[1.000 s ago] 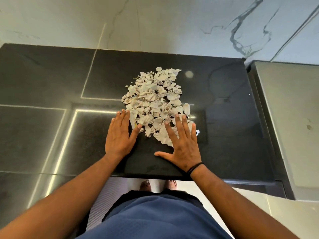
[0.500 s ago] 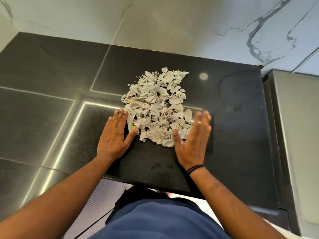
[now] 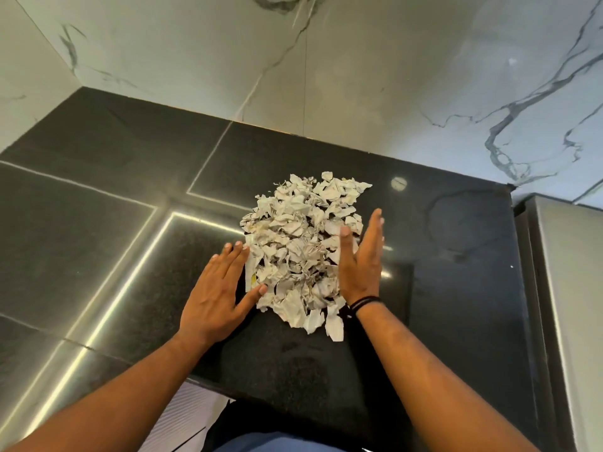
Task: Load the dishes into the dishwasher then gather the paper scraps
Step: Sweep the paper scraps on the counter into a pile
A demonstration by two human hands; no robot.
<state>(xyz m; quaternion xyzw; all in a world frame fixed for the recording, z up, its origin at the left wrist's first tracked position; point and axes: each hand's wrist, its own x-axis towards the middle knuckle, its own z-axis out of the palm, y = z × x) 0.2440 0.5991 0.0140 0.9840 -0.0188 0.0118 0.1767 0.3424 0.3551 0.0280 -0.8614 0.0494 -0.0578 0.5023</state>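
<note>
White torn paper scraps [image 3: 301, 252] lie in one loose heap near the middle of the black stone counter [image 3: 114, 197], toward its front edge; most pieces already sit together, though a few ragged ones trail out at the near end of the heap, and its far end spreads wide toward the wall; the left hand [image 3: 217, 296] lies flat on the counter with straight fingers, its thumb and fingertips touching the heap's left side; the right hand [image 3: 360, 262] stands on edge along the heap's right side, fingers straight, grasping nothing; a dark band circles that wrist; no dishes or dishwasher show here, so I judge the loading part finished, though that cannot be confirmed; the gathering looks well along, with tightening the heap and drawing in the near stragglers left; beyond the counter rises a veined marble wall [image 3: 359, 76]; a grey steel surface [image 3: 571, 288] adjoins the counter's right end.
</note>
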